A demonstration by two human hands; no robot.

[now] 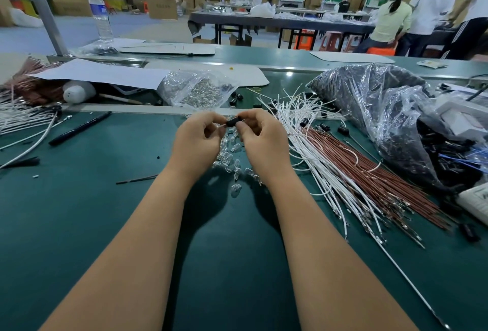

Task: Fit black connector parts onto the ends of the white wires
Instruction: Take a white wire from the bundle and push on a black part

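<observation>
Black pen [79, 128] on green table [105, 211] — water bottle [101, 13] behind.

You are working over a dark teal-green table mat [79, 211]. You are pinching a black connector part [231, 121] between your left hand [196, 143] and right hand [261, 137]. To your right, a bundle of white wires [311, 151] is lying beside a bundle of reddish-brown wires [369, 180] with silvery metal tips. A clear plastic bag [369, 108] is showing black parts through its glossy film. A smaller clear bag [195, 90] is glinting with colourless glass bulbs, and more of these transparent loose bulbs [229, 156] are lying under your hands. A black pen [79, 128] is lying on the left. A clear water bottle [101, 13] is carrying a blue label.
</observation>
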